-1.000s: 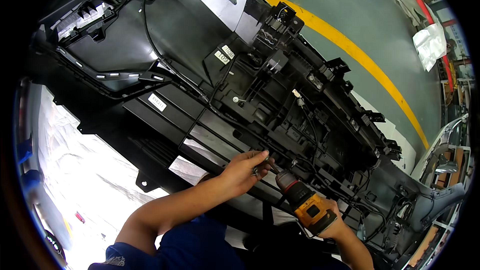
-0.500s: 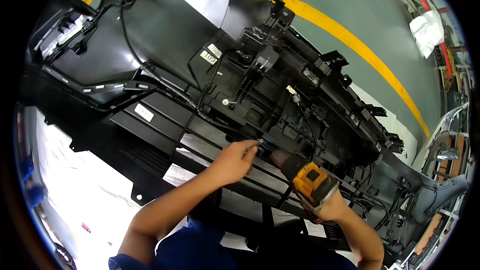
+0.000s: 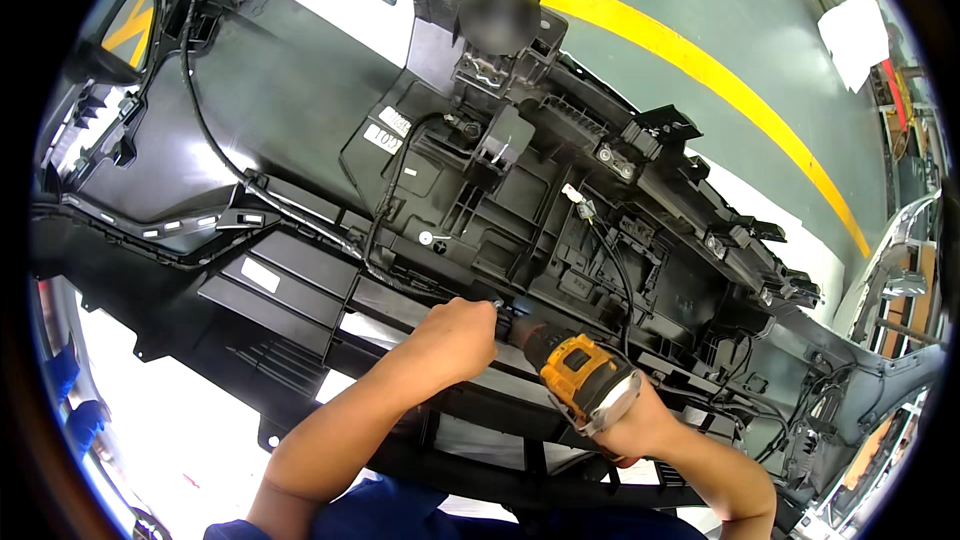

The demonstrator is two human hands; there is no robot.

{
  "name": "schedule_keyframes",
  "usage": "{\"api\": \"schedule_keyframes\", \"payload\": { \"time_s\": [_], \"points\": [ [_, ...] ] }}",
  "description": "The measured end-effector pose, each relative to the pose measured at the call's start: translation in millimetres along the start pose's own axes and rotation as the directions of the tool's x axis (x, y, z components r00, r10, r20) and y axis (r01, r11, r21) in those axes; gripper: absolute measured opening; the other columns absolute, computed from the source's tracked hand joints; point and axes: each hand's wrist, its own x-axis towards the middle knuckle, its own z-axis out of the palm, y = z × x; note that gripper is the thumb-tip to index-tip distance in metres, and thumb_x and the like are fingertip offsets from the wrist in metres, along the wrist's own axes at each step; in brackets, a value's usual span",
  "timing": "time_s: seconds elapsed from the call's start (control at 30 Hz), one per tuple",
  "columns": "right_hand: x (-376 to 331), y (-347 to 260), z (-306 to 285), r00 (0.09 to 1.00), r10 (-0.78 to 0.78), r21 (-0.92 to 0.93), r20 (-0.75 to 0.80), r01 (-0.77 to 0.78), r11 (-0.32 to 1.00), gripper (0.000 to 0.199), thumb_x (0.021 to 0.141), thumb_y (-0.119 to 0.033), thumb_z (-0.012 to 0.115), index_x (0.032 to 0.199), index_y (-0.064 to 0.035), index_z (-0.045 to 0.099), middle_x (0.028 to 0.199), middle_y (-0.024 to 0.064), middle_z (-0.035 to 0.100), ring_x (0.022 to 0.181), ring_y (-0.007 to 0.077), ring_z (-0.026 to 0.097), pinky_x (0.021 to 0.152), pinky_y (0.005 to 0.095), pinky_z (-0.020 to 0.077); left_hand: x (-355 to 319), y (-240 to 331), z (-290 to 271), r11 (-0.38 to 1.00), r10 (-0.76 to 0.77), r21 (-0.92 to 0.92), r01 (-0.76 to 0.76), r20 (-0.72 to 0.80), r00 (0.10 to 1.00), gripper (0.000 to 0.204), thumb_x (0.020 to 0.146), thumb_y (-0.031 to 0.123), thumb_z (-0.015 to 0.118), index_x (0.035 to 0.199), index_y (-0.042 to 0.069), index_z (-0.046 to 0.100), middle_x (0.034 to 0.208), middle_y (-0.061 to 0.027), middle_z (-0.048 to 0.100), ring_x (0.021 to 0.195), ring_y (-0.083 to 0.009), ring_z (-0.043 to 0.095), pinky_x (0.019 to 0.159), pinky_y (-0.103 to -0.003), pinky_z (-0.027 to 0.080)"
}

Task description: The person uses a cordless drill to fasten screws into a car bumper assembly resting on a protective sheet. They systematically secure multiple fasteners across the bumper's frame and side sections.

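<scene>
My right hand is wrapped round the grip of a yellow and black cordless drill. Its chuck points left, toward a small shiny piece on the black plastic car bumper. Close by that piece is my left hand, curled shut with its fingertips turned away. Whatever it pinches, if anything, is hidden. A dark cable runs along the inside of the bumper toward my left hand.
A white connector on a black wire lies beyond the drill. Brackets stick up along the far edge. White sheeting shows under the bumper, and a yellow line curves over the green floor. Racks stand at the right.
The drill has moved left, its tip now close to my left hand. My left hand has curled in more and shifted slightly left. The whole view has shifted a little.
</scene>
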Motion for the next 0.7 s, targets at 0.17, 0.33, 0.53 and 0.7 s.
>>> {"api": "schedule_keyframes", "payload": {
  "time_s": [0.17, 0.33, 0.53, 0.7],
  "points": [
    [-1, -1, 3, 0.999, -0.009, 0.102, 0.041, 0.004, 0.995, 0.049, 0.075, -0.006, 0.074, 0.123, -0.0016, 0.062, 0.106, 0.0108, 0.073, 0.094, 0.0146, 0.068, 0.089, 0.0297, 0.0525, 4, 1, -4, 0.996, 0.023, 0.086, -0.027, 0.043, 0.999, 0.021, 0.080, 0.003, 0.059, 0.094, -0.009, 0.069, 0.090, -0.0323, 0.069, 0.091, -0.0473, 0.069, 0.083, -0.050, 0.057],
    [-4, 24, 21, 0.974, -0.224, 0.101, -0.032, 0.226, 0.969, 0.048, 0.073, -0.006, 0.070, 0.120, -0.0022, 0.064, 0.103, 0.0165, 0.073, 0.097, 0.0319, 0.073, 0.087, 0.0376, 0.0571, 5, 3, -11, 0.984, 0.066, 0.157, -0.084, 0.111, 0.992, 0.029, 0.079, 0.003, 0.060, 0.106, -0.006, 0.066, 0.085, -0.0312, 0.068, 0.088, -0.0479, 0.068, 0.081, -0.053, 0.056],
    [3, 31, 15, 0.970, -0.241, 0.036, -0.031, 0.242, 0.969, 0.051, 0.072, -0.008, 0.074, 0.121, 0.0005, 0.063, 0.112, 0.0191, 0.070, 0.099, 0.0337, 0.072, 0.087, 0.0384, 0.0572, -3, -5, -4, 0.990, 0.061, 0.123, -0.067, 0.053, 0.997, 0.049, 0.082, 0.004, 0.058, 0.130, -0.006, 0.059, 0.079, -0.0290, 0.068, 0.082, -0.0464, 0.069, 0.079, -0.053, 0.056],
    [18, 35, 1, 0.961, -0.277, 0.063, 0.008, 0.276, 0.959, 0.049, 0.072, -0.005, 0.073, 0.120, 0.0006, 0.064, 0.113, 0.0177, 0.070, 0.100, 0.0322, 0.072, 0.089, 0.0361, 0.0561, 1, -2, -3, 0.997, 0.029, 0.066, -0.027, -0.023, 0.999, 0.048, 0.083, 0.004, 0.057, 0.129, -0.009, 0.058, 0.075, -0.0317, 0.065, 0.079, -0.0475, 0.068, 0.077, -0.053, 0.056]
  ]
}}
